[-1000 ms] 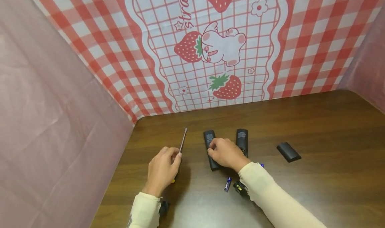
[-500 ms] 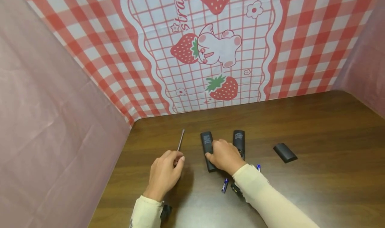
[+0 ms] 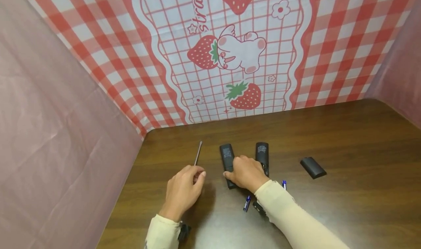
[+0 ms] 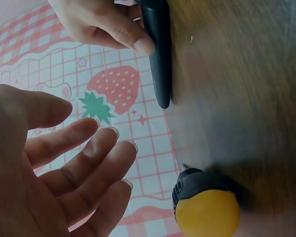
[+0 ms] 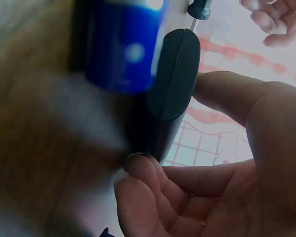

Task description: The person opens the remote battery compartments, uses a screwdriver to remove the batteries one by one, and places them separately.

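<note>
On the table lies a black remote control [image 3: 226, 153], back side up. My right hand [image 3: 247, 171] grips its lower part, thumb at the left edge and fingers at the other side, as the right wrist view shows. Just above a screwdriver [image 3: 198, 153] hovers my left hand [image 3: 185, 190], fingers loosely bent and holding nothing. In the left wrist view the screwdriver's yellow and black handle [image 4: 207, 212] lies apart from the fingers. A second black remote control [image 3: 262, 152] lies to the right, its battery compartment uncovered and partly hidden by my right hand.
A black battery cover [image 3: 313, 167] lies farther right on the wooden table [image 3: 358, 143]. One blue battery [image 3: 247, 203] is below my right hand, another battery [image 3: 284, 184] beside the right sleeve. A checked strawberry cloth [image 3: 243, 52] hangs behind the table.
My right hand has moved from over the remote's middle to its lower part, its thumb now at the left edge. The left hand has shifted slightly right; the screwdriver stays in place.
</note>
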